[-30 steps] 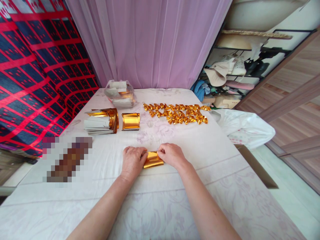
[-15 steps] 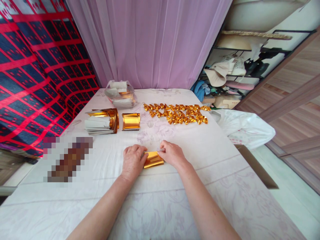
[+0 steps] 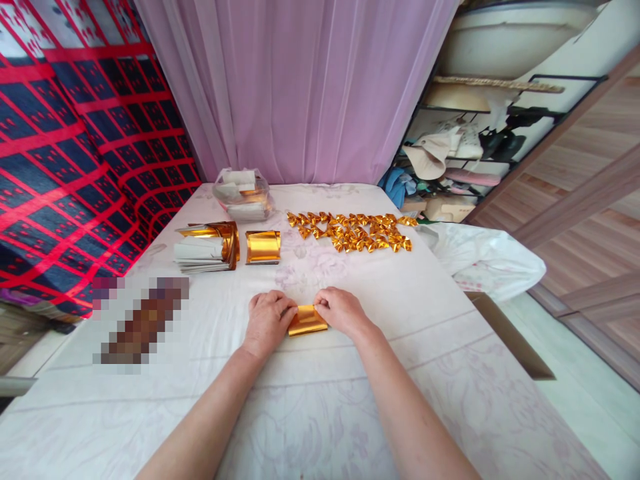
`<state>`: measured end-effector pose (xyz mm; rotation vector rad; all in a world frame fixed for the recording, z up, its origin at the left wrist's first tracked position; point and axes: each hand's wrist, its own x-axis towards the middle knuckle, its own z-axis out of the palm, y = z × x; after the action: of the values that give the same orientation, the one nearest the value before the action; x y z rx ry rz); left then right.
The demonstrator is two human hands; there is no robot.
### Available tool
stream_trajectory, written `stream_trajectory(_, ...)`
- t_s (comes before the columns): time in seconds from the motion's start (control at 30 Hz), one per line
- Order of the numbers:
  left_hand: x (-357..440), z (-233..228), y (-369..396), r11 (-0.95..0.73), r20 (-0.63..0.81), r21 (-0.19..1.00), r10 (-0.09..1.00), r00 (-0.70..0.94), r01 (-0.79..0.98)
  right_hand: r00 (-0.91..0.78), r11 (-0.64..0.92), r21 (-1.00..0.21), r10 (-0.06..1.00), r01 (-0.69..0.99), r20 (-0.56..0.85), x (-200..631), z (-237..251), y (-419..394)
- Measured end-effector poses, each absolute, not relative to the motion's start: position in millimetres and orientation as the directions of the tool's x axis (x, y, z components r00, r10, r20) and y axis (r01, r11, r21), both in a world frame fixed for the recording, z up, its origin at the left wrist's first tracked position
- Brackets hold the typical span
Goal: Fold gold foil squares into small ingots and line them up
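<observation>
A sheet of shiny gold foil paper (image 3: 309,321) lies on the cloth-covered table between my two hands. My left hand (image 3: 269,319) grips its left upper corner with thumb and fingers. At the upper right corner, my right hand (image 3: 341,309) pinches the same sheet, its fingers curled. Beyond the left hand sits a small stack of gold foil sheets (image 3: 263,247). Left of that stands a larger fanned stack of foil paper (image 3: 206,247), its grey-white backs showing. Rows of folded gold foil pieces (image 3: 357,230) lie farther back to the right.
A clear plastic bag (image 3: 242,193) with more paper stands at the table's back left. A blurred-out patch (image 3: 145,320) covers something at left. Beside the right table edge are a white plastic bag (image 3: 490,260), a cardboard piece (image 3: 515,337) and a loaded shelf (image 3: 465,160).
Both hands stay on the foil sheet. Its far edge, where a grey strip showed near the right fingers, now looks gold. The whole view has shifted slightly.
</observation>
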<state>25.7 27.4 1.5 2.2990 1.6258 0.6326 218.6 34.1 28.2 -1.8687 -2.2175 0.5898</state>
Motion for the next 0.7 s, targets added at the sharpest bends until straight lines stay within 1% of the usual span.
stream_trajectory(0.13,25.6,9.4,27.8,-0.320,0.136,0.463,0.947,0.291,0.826,-0.187,0.126,-0.415,0.976,0.901,-0.110,217.6,29.0,32.5)
stream_trajectory(0.2,27.2,13.6,27.3,-0.303,0.104,0.455,0.952,0.288,0.837,-0.185,0.127,-0.412,0.977,0.902,-0.104,217.3,28.5,32.3)
stream_trajectory(0.43,38.9,24.2,27.2,-0.237,0.015,0.301,0.970,0.244,0.923,-0.177,0.124,-0.384,0.979,0.915,-0.106,214.0,28.9,33.4)
stream_trajectory(0.7,44.7,24.5,26.0,-0.205,0.003,0.257,0.977,0.211,0.944,-0.162,0.083,-0.370,0.969,0.925,-0.188,211.2,35.8,41.6)
